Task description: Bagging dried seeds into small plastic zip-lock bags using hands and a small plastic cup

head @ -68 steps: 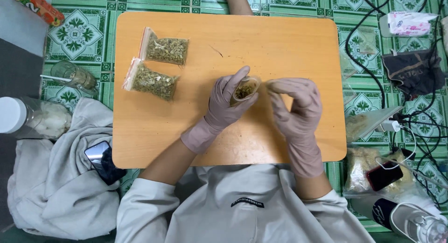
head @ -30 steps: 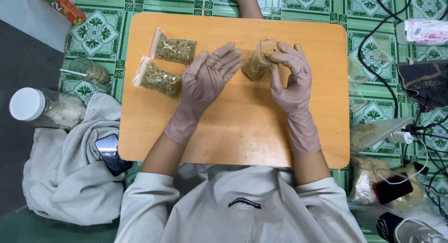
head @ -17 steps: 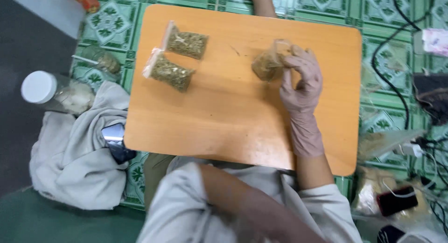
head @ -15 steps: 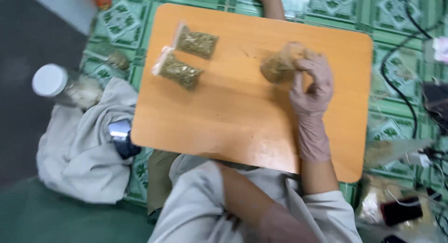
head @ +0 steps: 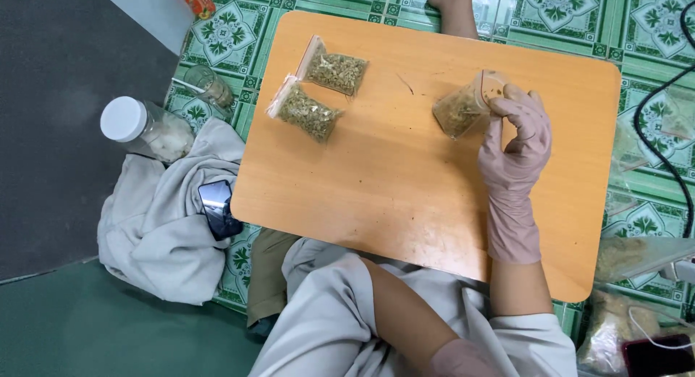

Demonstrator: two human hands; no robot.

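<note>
My right hand (head: 515,134), in a pale pink glove, pinches the top of a small clear bag of dried greenish herbs (head: 459,110), which rests tilted on the orange wooden table (head: 405,203). My left hand (head: 463,359), also gloved, is drawn back against my body at the bottom edge, and its fingers are cut off by the frame. Two more filled clear bags lie flat at the table's far left, one (head: 334,70) behind the other (head: 307,112).
A white-lidded jar (head: 141,127), a small glass jar (head: 210,87) and a phone (head: 217,207) on crumpled grey cloth (head: 163,232) sit left of the table. Black cables (head: 662,149) and bags of herbs (head: 633,254) lie on the right. A bare foot (head: 452,4) shows beyond the far edge.
My left hand has let go of the bag and pulled back from the table to my body. My right hand keeps the bag. The view has swung left and tilted.
</note>
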